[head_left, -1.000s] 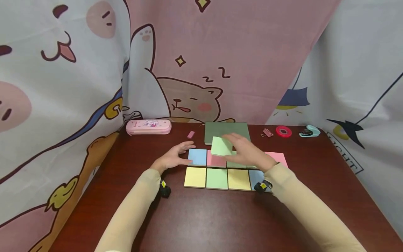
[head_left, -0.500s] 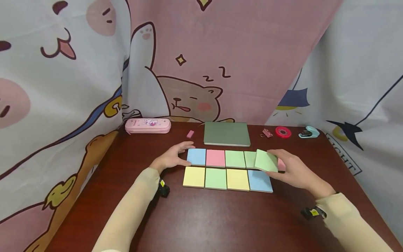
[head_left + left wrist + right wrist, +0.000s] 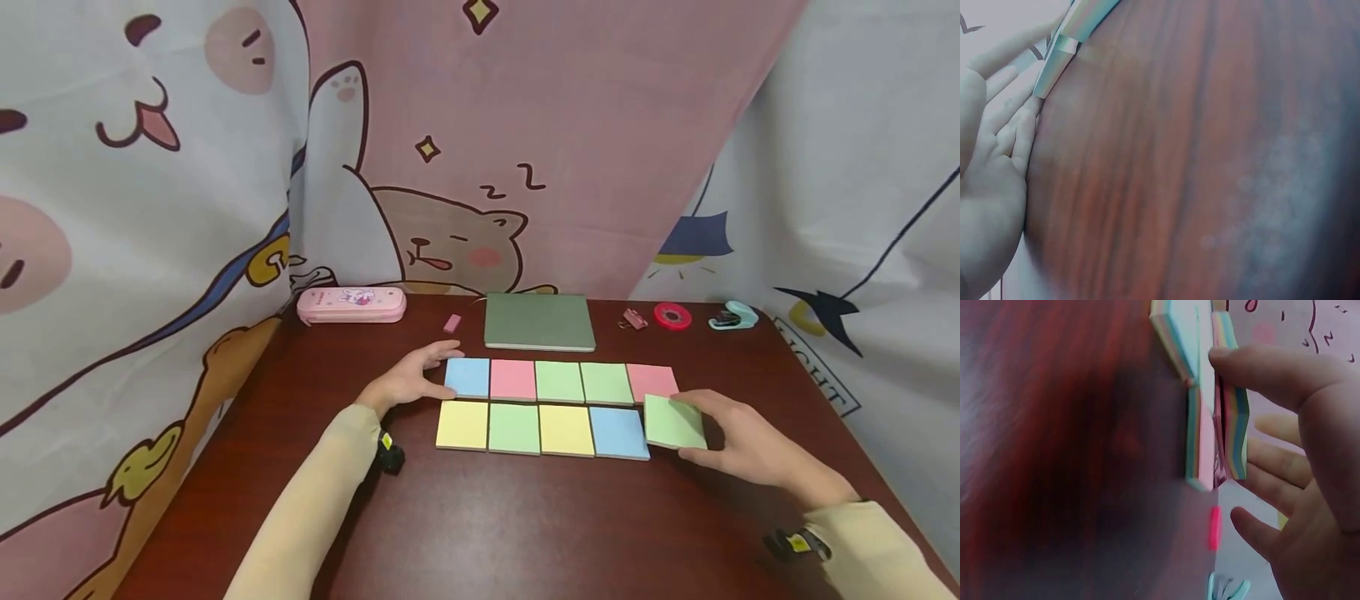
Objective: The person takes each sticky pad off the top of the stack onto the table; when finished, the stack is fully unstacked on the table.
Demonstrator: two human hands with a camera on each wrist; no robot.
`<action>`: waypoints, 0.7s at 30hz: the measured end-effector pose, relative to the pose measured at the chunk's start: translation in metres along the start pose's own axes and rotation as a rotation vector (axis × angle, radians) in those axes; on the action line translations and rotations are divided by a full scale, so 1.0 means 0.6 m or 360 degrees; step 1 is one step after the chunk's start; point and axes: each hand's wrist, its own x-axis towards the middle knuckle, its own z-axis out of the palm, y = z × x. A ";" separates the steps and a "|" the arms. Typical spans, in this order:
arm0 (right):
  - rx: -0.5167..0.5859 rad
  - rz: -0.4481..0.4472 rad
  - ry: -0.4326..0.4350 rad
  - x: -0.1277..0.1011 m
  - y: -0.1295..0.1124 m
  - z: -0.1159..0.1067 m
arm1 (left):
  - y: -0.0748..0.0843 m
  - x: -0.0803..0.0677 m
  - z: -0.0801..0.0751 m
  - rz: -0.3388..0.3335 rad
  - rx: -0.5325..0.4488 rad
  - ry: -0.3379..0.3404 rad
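Square sticky note pads lie in two rows on the table. The back row runs from a blue pad (image 3: 467, 377) through pink and green ones to a pink pad (image 3: 651, 382). In front, a yellow pad (image 3: 462, 425) is at the left and a blue pad (image 3: 618, 432) at the right. My right hand (image 3: 757, 437) pinches a green sticky note pad (image 3: 673, 422) between thumb and fingers, tilted just right of that blue pad; its layered edge shows in the right wrist view. My left hand (image 3: 408, 379) touches the back row's left end, fingers fairly straight.
Along the back stand a pink pencil case (image 3: 351, 306), a small pink eraser-like block (image 3: 452, 323), a green notebook (image 3: 539, 322), a pink binder clip (image 3: 633, 319), a red tape roll (image 3: 672, 316) and a light blue stapler-like item (image 3: 735, 317). Printed cloth hangs behind.
My right hand has carried the green pad from above the back row rightward, then toward me, to the front row's right end. The left hand has stayed in place.
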 end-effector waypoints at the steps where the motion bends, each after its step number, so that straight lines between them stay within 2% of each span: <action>1: -0.0005 -0.0007 -0.0015 -0.004 0.003 0.002 | -0.001 -0.001 0.000 -0.0003 0.0000 0.0005; 12: -0.0028 -0.0179 0.0009 -0.027 0.013 0.025 | 0.005 -0.002 -0.001 0.0018 -0.0012 -0.0004; 21: -0.0026 -0.0050 -0.0073 -0.020 0.014 0.027 | 0.006 -0.003 0.000 0.0000 -0.0018 0.0003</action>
